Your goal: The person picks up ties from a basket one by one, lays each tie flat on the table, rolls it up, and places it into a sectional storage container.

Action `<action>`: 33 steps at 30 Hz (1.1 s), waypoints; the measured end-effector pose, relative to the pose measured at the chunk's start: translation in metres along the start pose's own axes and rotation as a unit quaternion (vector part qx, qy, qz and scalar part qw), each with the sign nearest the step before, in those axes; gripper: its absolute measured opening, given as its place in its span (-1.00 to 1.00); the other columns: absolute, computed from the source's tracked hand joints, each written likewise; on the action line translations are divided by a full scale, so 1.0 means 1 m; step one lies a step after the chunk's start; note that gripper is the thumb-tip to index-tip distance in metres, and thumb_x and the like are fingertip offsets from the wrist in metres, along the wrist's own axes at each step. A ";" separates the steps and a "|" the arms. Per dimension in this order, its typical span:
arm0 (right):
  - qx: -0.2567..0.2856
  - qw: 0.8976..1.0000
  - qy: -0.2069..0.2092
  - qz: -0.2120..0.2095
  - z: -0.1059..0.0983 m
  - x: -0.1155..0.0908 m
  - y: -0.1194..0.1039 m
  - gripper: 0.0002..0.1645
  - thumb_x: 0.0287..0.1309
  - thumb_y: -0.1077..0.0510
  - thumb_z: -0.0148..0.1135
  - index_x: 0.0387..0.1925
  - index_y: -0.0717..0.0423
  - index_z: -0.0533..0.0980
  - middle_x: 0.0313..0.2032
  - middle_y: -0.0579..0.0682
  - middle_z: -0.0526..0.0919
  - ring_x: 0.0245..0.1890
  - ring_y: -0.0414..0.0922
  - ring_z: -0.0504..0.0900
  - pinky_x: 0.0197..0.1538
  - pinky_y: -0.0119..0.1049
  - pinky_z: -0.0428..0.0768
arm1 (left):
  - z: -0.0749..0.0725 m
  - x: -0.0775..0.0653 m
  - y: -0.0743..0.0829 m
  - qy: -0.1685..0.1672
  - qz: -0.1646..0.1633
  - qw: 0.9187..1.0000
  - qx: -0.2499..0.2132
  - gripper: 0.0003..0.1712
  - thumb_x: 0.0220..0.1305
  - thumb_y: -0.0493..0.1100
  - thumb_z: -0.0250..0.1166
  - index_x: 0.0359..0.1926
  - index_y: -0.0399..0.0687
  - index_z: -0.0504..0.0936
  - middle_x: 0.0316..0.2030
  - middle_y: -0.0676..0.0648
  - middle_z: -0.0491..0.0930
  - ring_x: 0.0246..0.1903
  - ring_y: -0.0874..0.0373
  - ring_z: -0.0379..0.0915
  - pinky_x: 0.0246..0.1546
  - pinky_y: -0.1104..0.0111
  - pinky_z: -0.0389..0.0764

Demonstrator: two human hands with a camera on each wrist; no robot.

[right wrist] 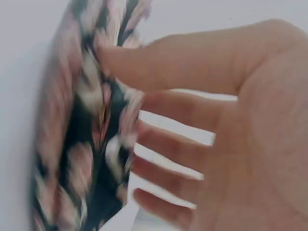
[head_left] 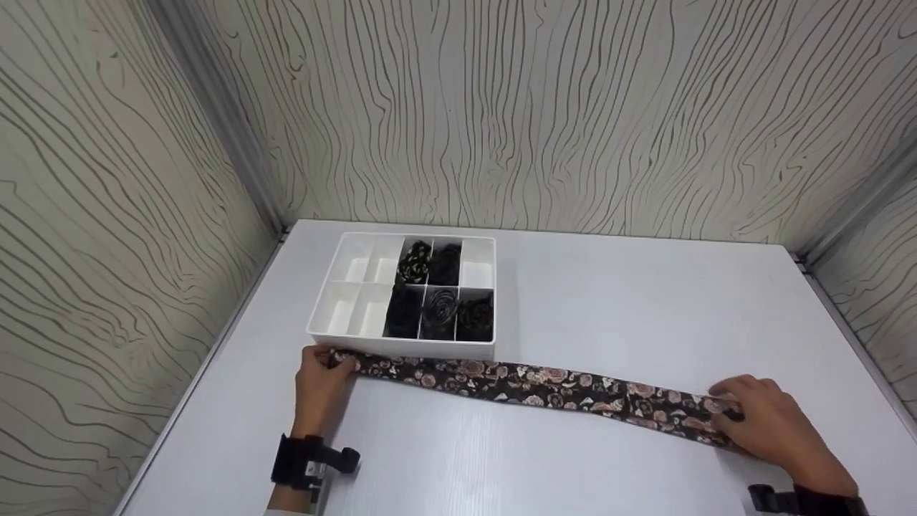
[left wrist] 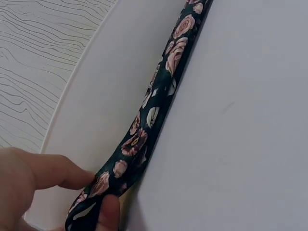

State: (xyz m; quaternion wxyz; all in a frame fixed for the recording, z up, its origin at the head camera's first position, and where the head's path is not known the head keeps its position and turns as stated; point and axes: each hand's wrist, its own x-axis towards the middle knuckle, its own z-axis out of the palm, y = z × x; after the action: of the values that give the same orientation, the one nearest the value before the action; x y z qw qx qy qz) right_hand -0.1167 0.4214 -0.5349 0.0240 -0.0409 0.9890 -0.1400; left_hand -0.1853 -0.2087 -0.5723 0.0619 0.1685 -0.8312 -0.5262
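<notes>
A long black necktie (head_left: pixel 551 387) with pink and white flowers stretches across the white table in the head view, broader towards the right. My left hand (head_left: pixel 322 369) pinches its narrower end between thumb and fingers; the left wrist view shows the thumb (left wrist: pixel 109 211) against the printed cloth (left wrist: pixel 137 139). At the broader end, my right hand (head_left: pixel 766 419) grips the fabric, thumb on one side and fingers on the other. The right wrist view is blurred, with the flowered cloth (right wrist: pixel 79 159) at the fingertips. Behind the tie's left half stands a white divided box (head_left: pixel 405 348).
Several dark rolled cloths, among them a speckled roll (head_left: pixel 414 264) and a grey-black roll (head_left: pixel 440 308), fill some compartments. Others, such as the front-left compartment (head_left: pixel 333 308), are bare. Wood-patterned panels (head_left: pixel 494 115) enclose the table (head_left: pixel 645 301) at back and sides.
</notes>
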 end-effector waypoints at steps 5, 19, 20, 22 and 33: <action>0.048 0.998 0.030 -0.032 0.024 0.004 -0.057 -0.68 0.22 0.09 0.49 0.00 0.00 0.67 -0.07 0.00 0.69 -0.07 -0.02 0.64 -0.02 0.05 0.69 | 0.005 -0.001 0.001 0.036 0.020 0.999 0.024 -0.55 0.19 -0.24 0.41 0.04 -0.32 0.46 -0.07 -0.29 0.64 -0.04 -0.14 0.58 -0.04 0.19 0.49; 0.081 0.996 -0.024 -0.037 0.050 0.017 -0.093 -0.76 0.26 -0.02 0.48 -0.15 -0.14 0.57 -0.37 -0.26 0.57 -0.39 -0.33 0.47 -0.31 -0.39 0.47 | 0.033 -0.015 0.010 0.026 0.131 0.986 0.097 -0.94 0.34 -0.23 0.36 -0.23 -0.15 0.69 -0.23 -0.13 0.58 -0.22 0.04 0.52 -0.16 0.19 0.54; 0.084 0.995 -0.028 -0.035 0.049 0.017 -0.093 -0.76 0.26 -0.02 0.48 -0.15 -0.14 0.57 -0.37 -0.25 0.57 -0.39 -0.32 0.48 -0.31 -0.39 0.48 | 0.034 -0.016 0.010 0.029 0.124 0.987 0.100 -0.88 0.35 -0.24 0.35 -0.15 -0.20 0.69 -0.18 -0.17 0.57 -0.19 0.01 0.54 -0.13 0.15 0.57; 0.085 0.995 -0.033 -0.032 0.047 0.017 -0.095 -0.76 0.25 -0.01 0.48 -0.15 -0.12 0.58 -0.37 -0.23 0.57 -0.40 -0.30 0.47 -0.32 -0.39 0.47 | 0.036 -0.017 0.010 0.034 0.108 0.988 0.107 -0.71 0.35 -0.22 0.37 0.01 -0.31 0.63 -0.12 -0.24 0.54 -0.13 -0.08 0.54 -0.09 0.08 0.58; 0.067 0.986 0.022 -0.149 0.054 0.024 -0.149 -0.60 0.29 -0.01 0.46 0.13 -0.10 0.63 -0.18 -0.23 0.68 -0.29 -0.30 0.63 -0.22 -0.31 0.66 | 0.051 -0.025 0.020 -0.002 0.147 0.985 0.091 -0.72 0.14 -0.51 0.33 -0.18 -0.15 0.54 -0.20 -0.12 0.49 -0.18 0.03 0.46 -0.11 0.22 0.50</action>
State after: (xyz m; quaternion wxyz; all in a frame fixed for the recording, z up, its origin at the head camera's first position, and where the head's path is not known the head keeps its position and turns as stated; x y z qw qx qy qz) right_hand -0.1267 0.2614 -0.5457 -0.0158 -0.1831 0.9606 -0.2086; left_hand -0.1800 -0.1486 -0.5746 0.1212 0.0483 -0.8913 -0.4343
